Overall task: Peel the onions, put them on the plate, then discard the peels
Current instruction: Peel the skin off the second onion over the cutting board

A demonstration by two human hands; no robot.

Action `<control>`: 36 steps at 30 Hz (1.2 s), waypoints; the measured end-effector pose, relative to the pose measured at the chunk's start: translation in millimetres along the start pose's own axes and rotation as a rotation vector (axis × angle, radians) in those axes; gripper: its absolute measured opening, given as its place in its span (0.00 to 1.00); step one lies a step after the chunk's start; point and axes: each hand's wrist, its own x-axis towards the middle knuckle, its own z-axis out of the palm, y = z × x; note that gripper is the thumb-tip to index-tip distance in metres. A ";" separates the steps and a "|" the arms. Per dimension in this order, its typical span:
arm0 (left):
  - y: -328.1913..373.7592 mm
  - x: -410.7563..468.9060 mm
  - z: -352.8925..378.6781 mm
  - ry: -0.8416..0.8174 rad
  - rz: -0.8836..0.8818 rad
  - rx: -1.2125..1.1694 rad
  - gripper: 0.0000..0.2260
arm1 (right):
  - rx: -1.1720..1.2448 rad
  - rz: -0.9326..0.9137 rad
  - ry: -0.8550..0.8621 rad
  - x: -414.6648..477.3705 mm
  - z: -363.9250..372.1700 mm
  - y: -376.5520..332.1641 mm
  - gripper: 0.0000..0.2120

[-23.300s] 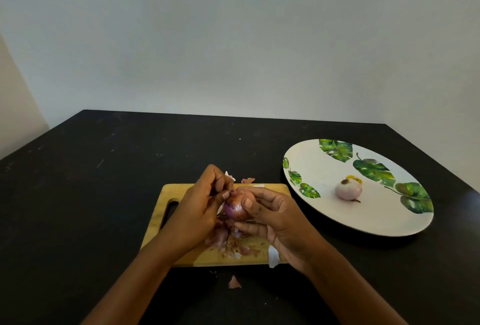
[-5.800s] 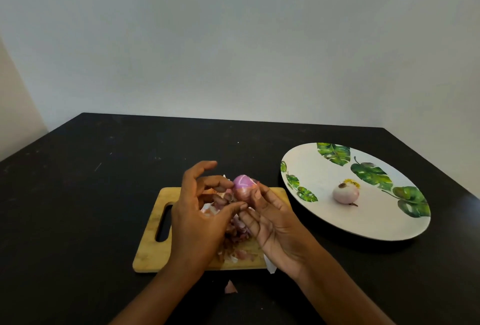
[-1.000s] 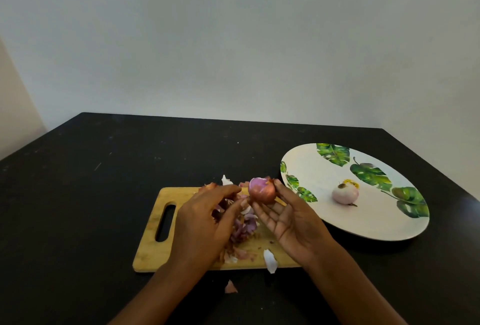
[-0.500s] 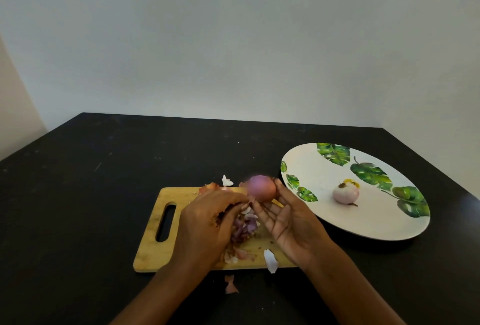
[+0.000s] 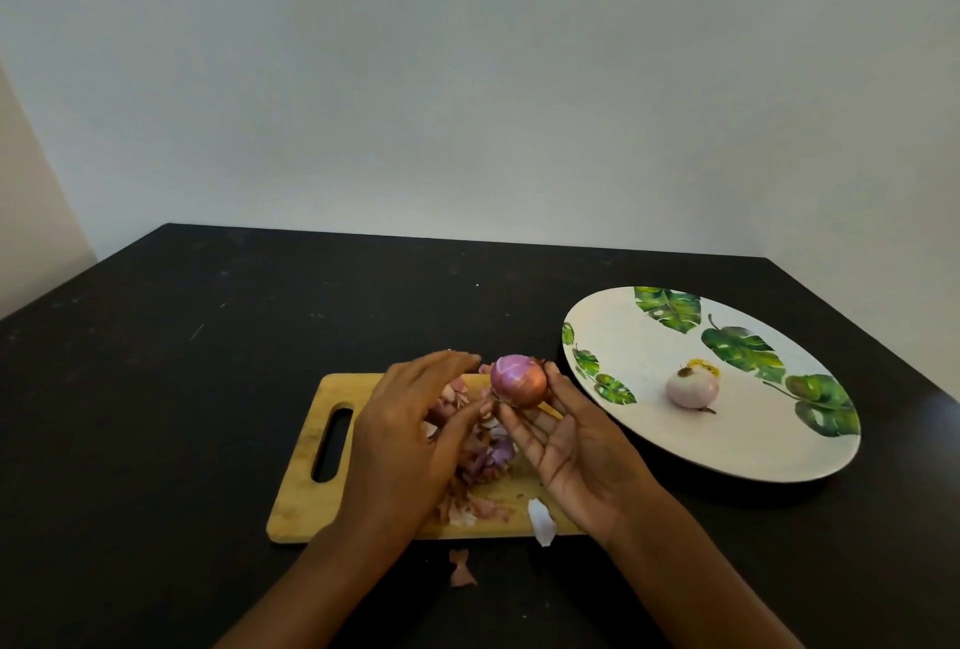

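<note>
I am holding the onion [image 5: 518, 381] up at the fingertips of my right hand [image 5: 576, 451], palm turned upward, fingers mostly extended and cupping it from below and from the right; it is sitting above the far edge of the board [image 5: 311, 440], partly skinned, with pale purple showing on top and reddish skin lower down. My left hand [image 5: 410, 440] is hovering just beside it with the fingers spread and relaxed, gripping nothing I can make out, the thumb tip lying close to the onion's lower left. Under both hands the peels [image 5: 485, 456] are lying heaped on the board, with one white peel [image 5: 540, 521] hanging over its near edge and a scrap [image 5: 461, 568] lying on the black table [image 5: 156, 388]. To the right, the peeled onion [image 5: 692, 387] is resting on the plate [image 5: 623, 336].
</note>
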 end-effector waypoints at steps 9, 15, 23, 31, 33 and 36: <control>-0.5 -1.5 1.2 0.085 0.111 -0.026 0.11 | -0.073 0.041 -0.032 -0.3 1.9 6.6 0.17; -0.1 -0.2 -0.3 0.088 -0.018 -0.002 0.10 | 0.006 0.024 -0.026 -5.1 4.9 0.7 0.12; -7.2 1.4 2.3 0.036 -0.055 0.099 0.15 | -0.066 0.010 -0.042 -6.5 4.3 2.2 0.15; 1.8 -1.1 3.0 0.025 0.112 -0.022 0.20 | -0.163 -0.022 -0.021 -3.6 2.1 6.0 0.23; 1.6 -1.5 3.2 0.024 0.126 -0.012 0.21 | -0.174 -0.023 -0.044 -5.1 3.4 6.3 0.23; 0.9 -1.3 2.1 0.045 0.118 -0.003 0.22 | -0.159 -0.030 -0.080 -6.1 4.9 6.0 0.21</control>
